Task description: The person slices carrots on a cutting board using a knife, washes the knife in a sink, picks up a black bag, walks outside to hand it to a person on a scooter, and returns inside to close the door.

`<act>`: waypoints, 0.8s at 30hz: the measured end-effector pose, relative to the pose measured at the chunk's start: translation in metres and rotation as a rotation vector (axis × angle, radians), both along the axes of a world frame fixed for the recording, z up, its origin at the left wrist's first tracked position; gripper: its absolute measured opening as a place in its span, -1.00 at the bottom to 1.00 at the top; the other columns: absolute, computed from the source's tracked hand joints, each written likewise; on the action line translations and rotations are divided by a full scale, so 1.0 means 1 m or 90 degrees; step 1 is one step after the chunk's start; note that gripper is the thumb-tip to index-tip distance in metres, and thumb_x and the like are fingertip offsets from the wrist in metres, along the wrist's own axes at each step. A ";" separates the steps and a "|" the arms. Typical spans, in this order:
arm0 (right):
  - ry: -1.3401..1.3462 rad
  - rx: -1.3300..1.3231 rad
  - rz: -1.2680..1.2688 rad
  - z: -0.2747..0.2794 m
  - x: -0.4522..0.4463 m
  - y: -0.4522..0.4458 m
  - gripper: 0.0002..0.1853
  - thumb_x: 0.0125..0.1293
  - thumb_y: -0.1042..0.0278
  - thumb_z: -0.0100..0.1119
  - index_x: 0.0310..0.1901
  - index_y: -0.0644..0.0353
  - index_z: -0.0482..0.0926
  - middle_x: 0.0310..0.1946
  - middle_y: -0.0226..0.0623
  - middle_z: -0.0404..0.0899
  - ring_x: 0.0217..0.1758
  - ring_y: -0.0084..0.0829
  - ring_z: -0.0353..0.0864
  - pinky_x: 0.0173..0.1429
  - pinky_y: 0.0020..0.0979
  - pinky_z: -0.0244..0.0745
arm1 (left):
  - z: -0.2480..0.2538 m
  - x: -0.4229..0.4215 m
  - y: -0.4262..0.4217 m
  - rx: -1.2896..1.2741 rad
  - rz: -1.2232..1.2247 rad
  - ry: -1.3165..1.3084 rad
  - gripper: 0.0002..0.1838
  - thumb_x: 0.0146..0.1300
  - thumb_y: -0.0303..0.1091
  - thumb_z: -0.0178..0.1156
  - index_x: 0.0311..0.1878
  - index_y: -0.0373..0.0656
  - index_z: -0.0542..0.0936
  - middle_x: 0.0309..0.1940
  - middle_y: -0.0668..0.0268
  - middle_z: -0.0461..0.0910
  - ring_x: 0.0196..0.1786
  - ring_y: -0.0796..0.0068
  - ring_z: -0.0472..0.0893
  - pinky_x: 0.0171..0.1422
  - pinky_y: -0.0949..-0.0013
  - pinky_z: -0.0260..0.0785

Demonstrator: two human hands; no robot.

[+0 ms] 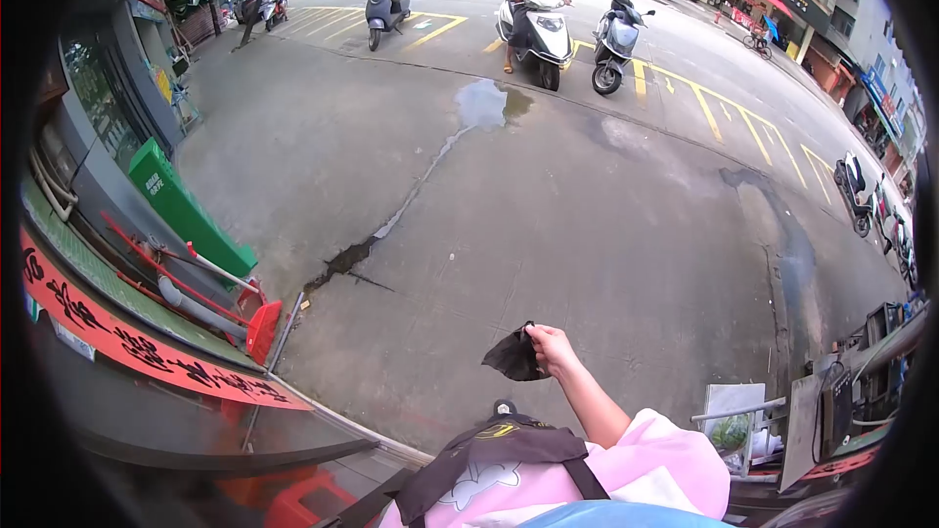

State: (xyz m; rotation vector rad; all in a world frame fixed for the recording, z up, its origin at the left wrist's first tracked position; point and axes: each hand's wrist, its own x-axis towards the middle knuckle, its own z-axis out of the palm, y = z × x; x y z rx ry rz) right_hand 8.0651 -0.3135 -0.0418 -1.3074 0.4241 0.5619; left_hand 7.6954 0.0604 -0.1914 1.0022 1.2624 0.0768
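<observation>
My right hand (553, 347) is stretched out in front of my body, its fingers pinched on the corner of a black cloth-like piece (514, 356). The piece hangs to the left of the fingers, above the grey pavement. My left hand does not show. Below the hand are my pink sleeve (665, 460) and a dark apron (499, 450) with a pale print beside it.
A green bin (186, 205) and a red dustpan (262, 330) stand by the wall at left. A person on a white scooter (544, 27) is ahead, near a parked grey scooter (618, 37). A metal rack (831, 401) is at right. Wet patches mark the pavement (548, 215).
</observation>
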 end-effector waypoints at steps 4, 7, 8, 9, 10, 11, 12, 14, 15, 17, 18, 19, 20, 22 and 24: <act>0.002 0.111 -0.015 0.018 0.176 -0.007 -0.86 0.35 0.29 0.17 -0.36 0.08 0.57 -0.64 -0.72 0.25 -0.67 -0.82 0.05 -0.63 -0.65 -0.13 | -0.016 0.119 0.000 0.033 -0.042 0.128 -0.72 0.28 -0.10 0.01 -0.19 -0.10 0.53 -0.33 0.35 0.52 -0.32 0.39 0.50 -0.29 0.29 0.38; -0.025 0.162 -0.026 0.031 0.316 -0.011 -0.87 0.37 0.31 0.14 -0.33 0.12 0.55 -0.62 -0.71 0.21 -0.67 -0.82 0.05 -0.63 -0.66 -0.12 | -0.039 0.196 0.009 0.029 -0.040 0.244 -0.76 0.25 -0.16 0.05 -0.25 -0.13 0.53 -0.40 0.34 0.49 -0.38 0.41 0.47 -0.33 0.28 0.36; -0.043 0.158 -0.016 0.038 0.365 -0.012 -0.87 0.37 0.31 0.14 -0.33 0.12 0.55 -0.62 -0.71 0.21 -0.67 -0.82 0.05 -0.63 -0.66 -0.12 | -0.048 0.227 0.016 0.022 -0.035 0.285 -0.77 0.24 -0.18 0.06 -0.27 -0.14 0.53 -0.42 0.34 0.49 -0.40 0.42 0.46 -0.35 0.28 0.36; -0.047 0.154 -0.028 0.040 0.418 -0.007 -0.87 0.37 0.32 0.14 -0.33 0.12 0.54 -0.63 -0.71 0.19 -0.67 -0.82 0.04 -0.63 -0.66 -0.11 | -0.059 0.265 0.027 0.014 -0.026 0.321 -0.79 0.23 -0.20 0.07 -0.29 -0.15 0.53 -0.45 0.34 0.48 -0.42 0.42 0.45 -0.36 0.28 0.35; -0.047 0.156 -0.045 0.044 0.463 -0.003 -0.88 0.37 0.33 0.14 -0.33 0.12 0.54 -0.63 -0.72 0.16 -0.67 -0.82 0.04 -0.63 -0.66 -0.10 | -0.065 0.305 0.040 0.015 -0.015 0.351 -0.80 0.22 -0.21 0.09 -0.31 -0.16 0.53 -0.47 0.33 0.47 -0.44 0.43 0.44 -0.38 0.28 0.35; -0.073 0.161 -0.045 0.047 0.508 0.000 -0.87 0.38 0.33 0.14 -0.36 0.09 0.51 -0.64 -0.71 0.16 -0.68 -0.82 0.03 -0.64 -0.67 -0.09 | -0.071 0.350 0.057 0.019 -0.007 0.376 -0.81 0.21 -0.23 0.10 -0.33 -0.17 0.53 -0.49 0.33 0.46 -0.46 0.44 0.43 -0.40 0.28 0.34; -0.084 0.175 -0.057 0.045 0.558 0.000 -0.84 0.37 0.33 0.14 -0.39 0.06 0.47 -0.64 -0.71 0.15 -0.69 -0.81 0.02 -0.64 -0.66 -0.09 | -0.086 0.395 0.077 0.030 -0.004 0.388 -0.82 0.20 -0.25 0.11 -0.35 -0.18 0.53 -0.52 0.33 0.46 -0.47 0.44 0.42 -0.41 0.28 0.33; -0.108 0.165 -0.088 0.063 0.647 0.007 -0.82 0.37 0.33 0.15 -0.41 0.03 0.42 -0.64 -0.70 0.16 -0.68 -0.80 0.03 -0.65 -0.66 -0.08 | -0.094 0.529 0.125 0.092 -0.004 0.356 -0.83 0.18 -0.29 0.13 -0.39 -0.20 0.52 -0.56 0.32 0.44 -0.51 0.46 0.41 -0.44 0.27 0.32; -0.109 0.187 -0.095 0.074 0.694 0.007 -0.81 0.37 0.32 0.16 -0.41 0.02 0.41 -0.63 -0.69 0.17 -0.68 -0.80 0.05 -0.65 -0.66 -0.08 | -0.100 0.606 0.151 0.141 -0.023 0.297 -0.84 0.17 -0.31 0.15 -0.42 -0.21 0.52 -0.59 0.32 0.43 -0.53 0.46 0.40 -0.46 0.27 0.31; -0.113 0.229 -0.121 0.090 0.804 -0.005 -0.88 0.37 0.31 0.15 -0.33 0.06 0.47 -0.62 -0.68 0.19 -0.68 -0.79 0.07 -0.65 -0.67 -0.07 | -0.103 0.824 0.192 0.261 -0.084 0.105 -0.87 0.26 -0.33 0.13 -0.38 -0.15 0.52 -0.57 0.42 0.43 -0.54 0.56 0.37 -0.49 0.38 0.23; -0.115 0.257 -0.141 0.092 0.858 -0.010 -0.91 0.38 0.31 0.13 -0.26 0.10 0.54 -0.62 -0.67 0.21 -0.69 -0.80 0.07 -0.66 -0.68 -0.06 | -0.096 0.943 0.196 0.273 -0.076 0.020 -0.87 0.25 -0.23 0.13 -0.32 -0.06 0.48 -0.55 0.47 0.43 -0.60 0.62 0.36 -0.58 0.45 0.13; -0.117 0.271 -0.132 0.098 0.911 -0.017 -0.90 0.38 0.30 0.13 -0.25 0.10 0.53 -0.63 -0.67 0.20 -0.68 -0.80 0.08 -0.66 -0.68 -0.06 | -0.084 1.061 0.193 0.277 -0.102 -0.050 -0.84 0.30 -0.16 0.13 -0.24 -0.03 0.52 -0.45 0.50 0.49 -0.54 0.64 0.42 -0.53 0.47 0.19; -0.123 0.288 -0.123 0.102 0.966 -0.025 -0.90 0.38 0.30 0.14 -0.24 0.10 0.53 -0.63 -0.67 0.19 -0.68 -0.79 0.08 -0.65 -0.68 -0.05 | -0.014 1.170 0.155 0.236 -0.125 -0.120 -0.82 0.32 -0.25 0.16 -0.18 -0.17 0.55 -0.45 0.45 0.53 -0.49 0.64 0.45 -0.50 0.50 0.28; -0.129 0.251 -0.110 0.118 1.067 -0.030 -0.90 0.38 0.29 0.13 -0.26 0.10 0.52 -0.64 -0.67 0.18 -0.68 -0.79 0.07 -0.66 -0.68 -0.06 | 0.057 1.355 0.092 0.296 -0.293 -0.259 -0.74 0.33 -0.23 0.18 -0.07 -0.20 0.57 -0.32 0.37 0.58 -0.29 0.61 0.54 -0.19 0.48 0.42; -0.151 0.252 -0.091 0.109 1.178 -0.043 -0.90 0.38 0.29 0.14 -0.28 0.08 0.51 -0.64 -0.68 0.17 -0.68 -0.79 0.07 -0.66 -0.68 -0.06 | 0.097 1.496 0.034 0.450 -0.518 -0.387 -0.68 0.32 -0.22 0.20 0.00 -0.25 0.55 -0.17 0.29 0.62 -0.14 0.55 0.58 -0.02 0.43 0.44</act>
